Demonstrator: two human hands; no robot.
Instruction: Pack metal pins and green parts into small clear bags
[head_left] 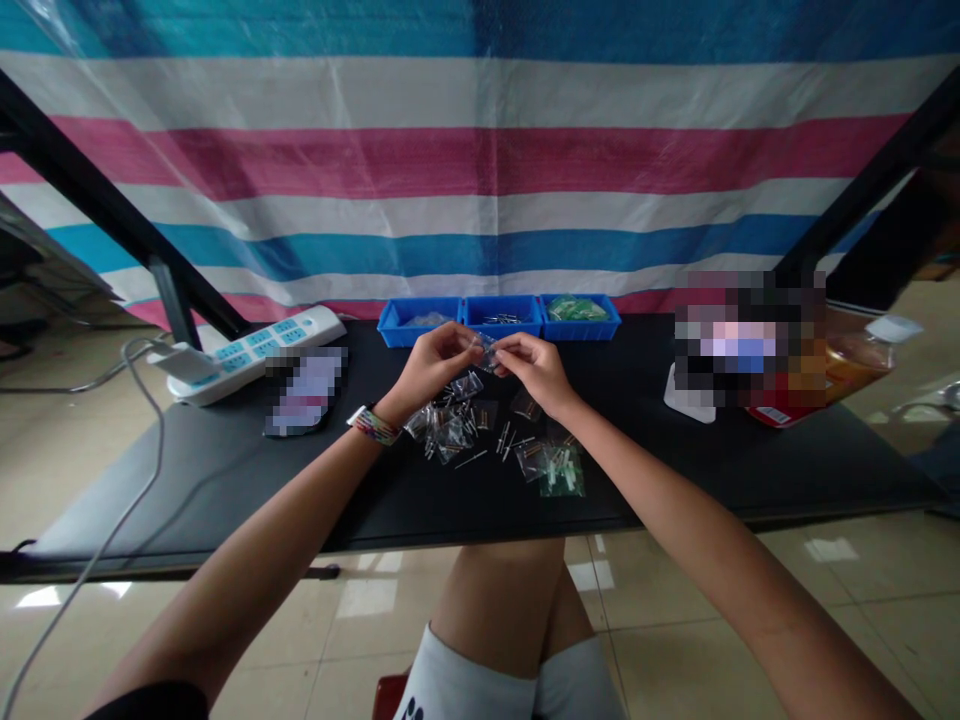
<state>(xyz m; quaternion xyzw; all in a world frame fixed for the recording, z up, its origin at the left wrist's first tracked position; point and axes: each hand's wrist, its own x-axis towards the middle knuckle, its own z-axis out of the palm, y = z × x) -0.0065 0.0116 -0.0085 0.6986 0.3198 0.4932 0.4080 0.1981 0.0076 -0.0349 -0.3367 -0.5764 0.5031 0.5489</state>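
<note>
Both my hands meet above the black table (225,470), pinching one small clear plastic bag (486,352) between them. My left hand (433,362), with a braided band at the wrist, grips the bag's left side. My right hand (534,368) grips its right side. Below the hands lies a heap of several small clear bags (450,425) with tiny parts inside. Loose metal pins (504,440) and a greenish bag (562,472) lie a little nearer to me.
Three blue bins (501,316) stand in a row at the table's far edge, the right one with green items. A white power strip (247,352) with a grey cable sits at the left. A bottle (862,360) is at the right. A striped tarp hangs behind.
</note>
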